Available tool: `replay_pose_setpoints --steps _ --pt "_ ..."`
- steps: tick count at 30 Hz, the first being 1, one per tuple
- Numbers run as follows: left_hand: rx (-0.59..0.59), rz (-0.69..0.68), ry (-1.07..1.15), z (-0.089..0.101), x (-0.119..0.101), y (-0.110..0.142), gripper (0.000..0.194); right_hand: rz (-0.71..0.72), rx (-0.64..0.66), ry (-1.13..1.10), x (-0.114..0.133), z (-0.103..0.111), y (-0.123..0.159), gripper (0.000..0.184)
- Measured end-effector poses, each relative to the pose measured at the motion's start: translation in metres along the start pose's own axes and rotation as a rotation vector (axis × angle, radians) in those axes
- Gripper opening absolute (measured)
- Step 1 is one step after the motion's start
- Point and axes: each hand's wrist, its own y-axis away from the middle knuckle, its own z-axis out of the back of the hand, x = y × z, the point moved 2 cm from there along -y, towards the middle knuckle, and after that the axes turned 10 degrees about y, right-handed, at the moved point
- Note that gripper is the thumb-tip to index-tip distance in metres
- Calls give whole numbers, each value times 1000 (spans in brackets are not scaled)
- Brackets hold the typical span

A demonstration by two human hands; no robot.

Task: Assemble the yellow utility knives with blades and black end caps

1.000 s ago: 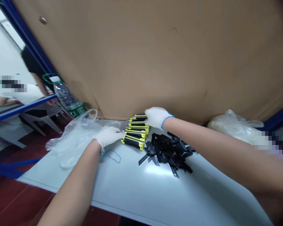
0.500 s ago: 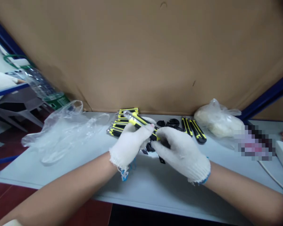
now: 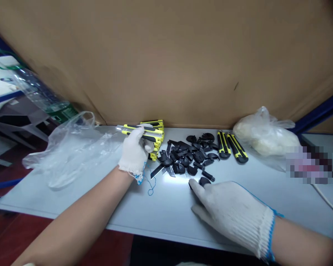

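My left hand (image 3: 135, 149), in a white knit glove, is closed around a yellow-and-black utility knife (image 3: 148, 134) at a stack of similar knives (image 3: 152, 122) near the back board. My right hand (image 3: 230, 210), gloved likewise, rests low over the tabletop with index finger and thumb apart. Its index fingertip is at a small black piece, close beside a black end cap (image 3: 204, 181). Between the hands lies a loose pile of black plastic parts (image 3: 183, 159), with a few dark blades (image 3: 157, 171) sticking out on its left side.
Two knives (image 3: 237, 147) lie right of the pile, beside a tied plastic bag (image 3: 266, 135) of pale contents. A crumpled clear bag (image 3: 69, 155) covers the table's left part; a large bottle (image 3: 41, 92) stands behind it. A brown board (image 3: 183, 62) closes off the back.
My left hand has carried the knife left to the stack. My right hand has come away from it, down and right to the near side of the black parts, which now show.
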Motion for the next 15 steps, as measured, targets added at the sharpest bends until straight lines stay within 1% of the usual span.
replay_pose_setpoints --steps 2,4,7,9,11,13,15 --pt "9 -32 -66 0 2 4 19 -3 -19 17 8 -7 15 53" --pt "33 -84 -127 -1 1 9 20 18 -70 -38 15 -12 30 54" --pt "73 -131 -156 -4 -4 16 25 21 -187 -123 23 -14 50 41" --pt "95 -141 -163 -6 -5 20 25 40 -250 -113 28 -16 60 34" --pt "114 -136 -177 -9 -4 24 25 74 -304 -78 35 -23 67 29" --pt "115 -132 -189 -10 -1 25 24 76 -354 -59 40 -33 73 23" --pt "109 -122 -199 -10 2 26 24 87 -425 -99 44 -43 78 23"
